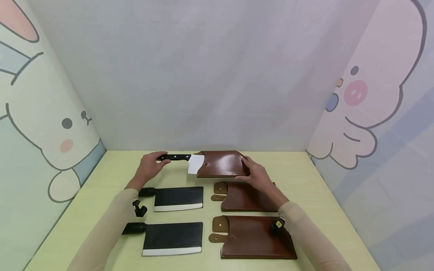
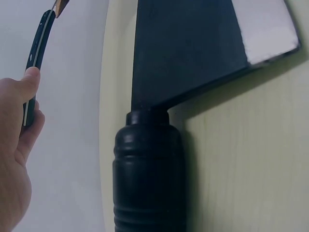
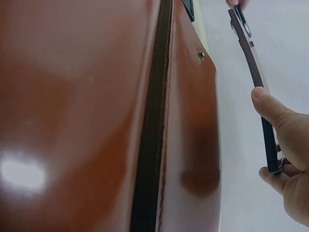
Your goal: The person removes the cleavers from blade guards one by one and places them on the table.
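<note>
My left hand grips the black riveted handle of a cleaver, thumb on top in the left wrist view. Most of its blade sits inside a brown leather sheath; only the part of the blade near the handle shows. My right hand holds the sheath's far right end, with the thumb and fingers on opposite faces in the right wrist view. Both cleaver and sheath are held up at the table's back edge, roughly level. The blade's tip is hidden in the leather.
Nearer to me on the left lie two black-bladed cleavers, handles to the left. Two more brown sheaths lie to their right, with strap flaps to the left. A pale wall stands behind the yellowish table.
</note>
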`<state>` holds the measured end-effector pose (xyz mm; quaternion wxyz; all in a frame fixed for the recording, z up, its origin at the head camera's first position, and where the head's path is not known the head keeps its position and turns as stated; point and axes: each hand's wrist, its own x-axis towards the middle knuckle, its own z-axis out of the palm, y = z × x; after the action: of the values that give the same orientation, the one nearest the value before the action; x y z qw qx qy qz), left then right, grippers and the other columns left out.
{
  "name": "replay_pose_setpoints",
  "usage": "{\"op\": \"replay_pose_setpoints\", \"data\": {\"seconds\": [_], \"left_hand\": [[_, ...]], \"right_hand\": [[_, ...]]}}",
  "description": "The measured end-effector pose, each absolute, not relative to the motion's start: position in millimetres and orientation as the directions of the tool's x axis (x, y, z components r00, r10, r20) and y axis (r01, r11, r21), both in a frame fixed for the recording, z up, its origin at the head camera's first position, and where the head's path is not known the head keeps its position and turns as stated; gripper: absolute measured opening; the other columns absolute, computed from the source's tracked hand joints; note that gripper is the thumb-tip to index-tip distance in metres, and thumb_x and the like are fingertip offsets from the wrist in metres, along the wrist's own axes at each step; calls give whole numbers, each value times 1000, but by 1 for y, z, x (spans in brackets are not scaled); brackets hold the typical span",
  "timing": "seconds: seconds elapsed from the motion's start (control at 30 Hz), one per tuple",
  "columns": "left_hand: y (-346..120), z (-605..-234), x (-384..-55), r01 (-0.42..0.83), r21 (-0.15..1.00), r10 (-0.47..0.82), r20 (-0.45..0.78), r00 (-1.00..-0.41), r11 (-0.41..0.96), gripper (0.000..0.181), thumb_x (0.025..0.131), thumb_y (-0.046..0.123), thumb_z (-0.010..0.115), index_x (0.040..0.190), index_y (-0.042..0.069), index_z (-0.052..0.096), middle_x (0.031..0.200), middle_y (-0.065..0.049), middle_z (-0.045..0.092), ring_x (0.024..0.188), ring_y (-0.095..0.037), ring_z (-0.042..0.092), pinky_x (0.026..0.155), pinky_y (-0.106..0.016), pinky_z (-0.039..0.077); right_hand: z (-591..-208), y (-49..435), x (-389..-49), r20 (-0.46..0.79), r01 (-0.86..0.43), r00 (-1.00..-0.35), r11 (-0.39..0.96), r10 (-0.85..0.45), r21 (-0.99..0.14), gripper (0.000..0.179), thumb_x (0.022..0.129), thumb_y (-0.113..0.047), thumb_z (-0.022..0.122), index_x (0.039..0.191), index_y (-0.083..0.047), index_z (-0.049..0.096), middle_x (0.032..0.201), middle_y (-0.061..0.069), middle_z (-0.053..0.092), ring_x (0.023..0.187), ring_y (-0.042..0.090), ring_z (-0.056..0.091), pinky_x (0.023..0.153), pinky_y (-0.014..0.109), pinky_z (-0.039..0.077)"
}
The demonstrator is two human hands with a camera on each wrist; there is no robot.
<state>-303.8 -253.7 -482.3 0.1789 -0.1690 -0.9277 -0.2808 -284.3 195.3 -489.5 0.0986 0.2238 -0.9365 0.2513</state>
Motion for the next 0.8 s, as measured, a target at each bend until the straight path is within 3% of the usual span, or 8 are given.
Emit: {"op": "replay_pose_setpoints", "data": {"seconds": [0.8], "left_hand": [[-270,-481,-300,405,450,199,438,-877,796,44,94,25,77,127,-3,69,115,-23,73,99,-39,72,85,-57,55]], "right_hand": [[-487,206,-286,279,-449,-891,778,-358,-440,96,82,-50,83,155,-2,42,155,20,47,133,40,54,103,54,50]]}}
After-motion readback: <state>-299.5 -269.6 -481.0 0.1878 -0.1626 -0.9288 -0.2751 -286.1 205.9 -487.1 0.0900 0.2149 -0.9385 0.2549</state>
